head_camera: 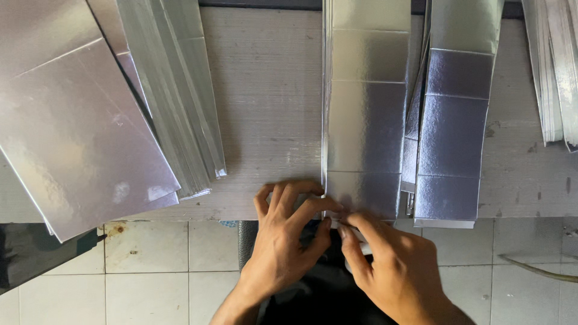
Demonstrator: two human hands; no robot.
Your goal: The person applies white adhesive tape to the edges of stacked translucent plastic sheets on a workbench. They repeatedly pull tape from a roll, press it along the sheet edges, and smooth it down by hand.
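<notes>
A long silver foil-card strip (366, 114) with cross creases lies on the grey wooden table (271, 102), running from the far edge to the near edge. My left hand (283, 241) pinches the strip's near left corner with fingertips bent over the table edge. My right hand (391, 265) grips the strip's near end from below, and part of that end is hidden behind my fingers. Both hands meet at the strip's bottom edge.
A second creased silver strip (454, 120) lies just right of the first. A fanned stack of narrow silver strips (180, 96) and large silver sheets (78, 126) sit at the left. More strips (557, 66) lie at the far right. White floor tiles (150, 271) show below the table edge.
</notes>
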